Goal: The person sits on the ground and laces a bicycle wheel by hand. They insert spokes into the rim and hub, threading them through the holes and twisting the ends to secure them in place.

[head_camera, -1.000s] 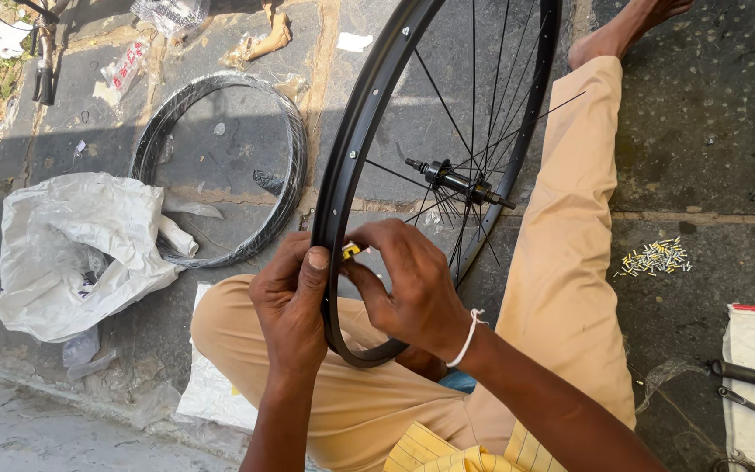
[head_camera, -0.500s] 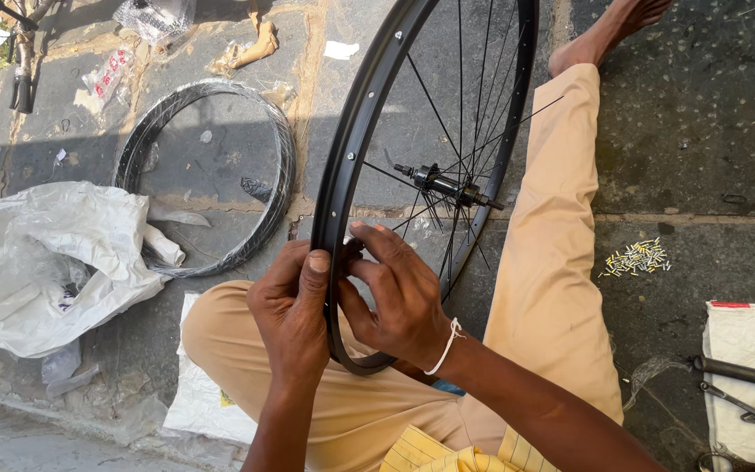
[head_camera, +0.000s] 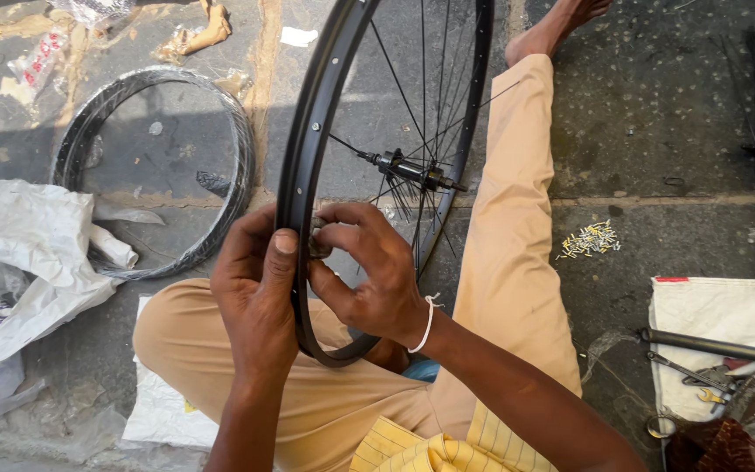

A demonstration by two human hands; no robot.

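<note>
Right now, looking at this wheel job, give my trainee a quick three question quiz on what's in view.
1. True or false: both hands grip the black wheel rim.
2. What lies on the ground left of the rim? A) a tyre B) a bucket C) a chain
3. What small pale pieces lie heaped right of the person's leg?

Key: 1 true: left hand and right hand meet at the rim. 2 A, the tyre. 3 spoke nipples, probably.

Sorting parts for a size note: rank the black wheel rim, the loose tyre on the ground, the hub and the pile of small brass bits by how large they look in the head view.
1. black wheel rim, though it is nearer the camera and cut off at the top
2. loose tyre
3. hub and pile of small brass bits: these look alike, so no ranking between them
</note>
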